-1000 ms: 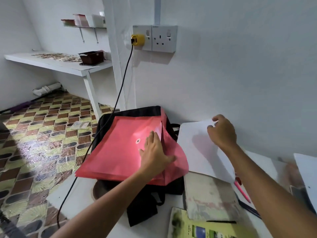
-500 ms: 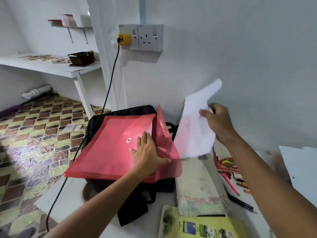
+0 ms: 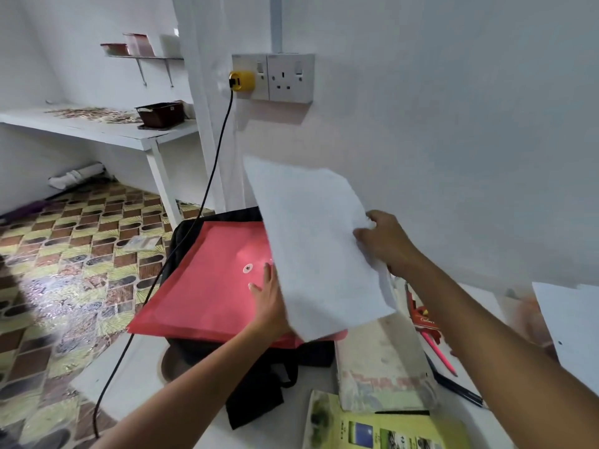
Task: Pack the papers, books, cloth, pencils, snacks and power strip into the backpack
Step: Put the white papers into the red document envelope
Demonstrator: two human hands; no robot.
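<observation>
While the white papers (image 3: pixel 321 251) are pinched at their right edge by the right hand (image 3: pixel 385 244) and held tilted in the air above the red envelope folder (image 3: pixel 207 283), the left hand (image 3: pixel 267 303) rests flat on that folder with its fingers straight, gripping nothing. The folder lies across the black backpack (image 3: pixel 256 380), which sits on the white table (image 3: pixel 129 377) near its left edge. The step in hand is judged to be the slipping of the sheets into the folder. It would be done best if the folder's mouth were held open by the left hand, the lower edge of the sheets squared and fed in first, and the stack slid along the folder's length rather than pushed against it, so that no corner is creased. The folder should be kept steady on the bag, since it overhangs the backpack towards the floor. Much is hidden: the folder's flap and opening are covered by the paper, so it cannot be told how wide it gapes. The backpack's own opening is concealed under the folder. To the right, the pencils (image 3: pixel 440 354) are partly covered by the forearm, a worn book (image 3: pixel 385 371) and a green booklet (image 3: pixel 389 429) are cut off or overlapped, and a blurred shape near the right edge cannot be identified.
</observation>
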